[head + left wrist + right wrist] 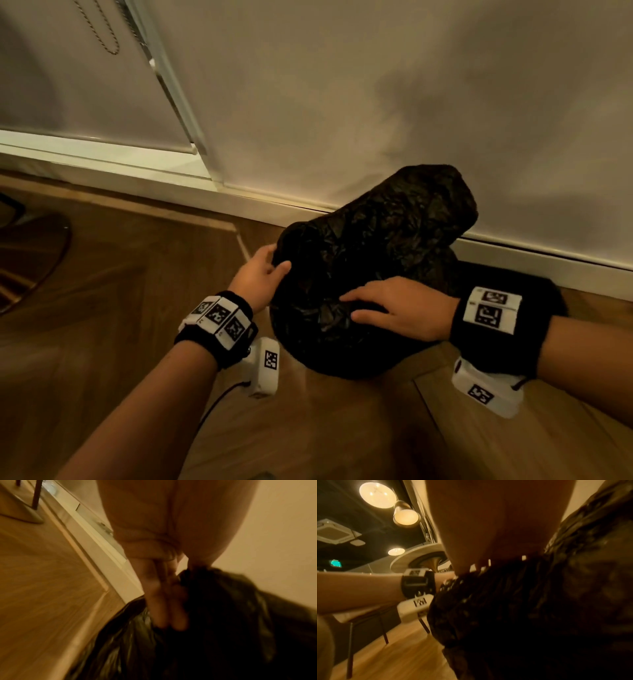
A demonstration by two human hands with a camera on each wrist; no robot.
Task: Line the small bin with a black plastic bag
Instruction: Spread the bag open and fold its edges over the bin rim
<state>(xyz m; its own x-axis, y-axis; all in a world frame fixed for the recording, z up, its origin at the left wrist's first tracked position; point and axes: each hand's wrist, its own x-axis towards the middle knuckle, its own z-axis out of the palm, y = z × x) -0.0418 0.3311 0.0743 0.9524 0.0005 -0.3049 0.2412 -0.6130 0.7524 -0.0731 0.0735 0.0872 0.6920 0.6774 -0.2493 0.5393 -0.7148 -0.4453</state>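
A crinkled black plastic bag [376, 233] billows up from the floor by the wall, and its lower part wraps a round shape, the small bin, which stays hidden under the plastic. My left hand [277, 258] pinches the bag's left edge, thumb over the film and fingers behind it. In the left wrist view the left hand's fingers [164, 601] lie against the bag [223, 628]. My right hand [363, 305] rests flat on the front of the bag, fingers stretched out. In the right wrist view the bag [522, 615] fills the lower right below the right hand [488, 534].
The bag stands on a wooden floor [137, 325], close to a pale wall with a white skirting board [260, 202]. A door frame [171, 85] rises at the left. A table base [30, 253] sits far left, and chair legs [383, 628] stand behind my left arm.
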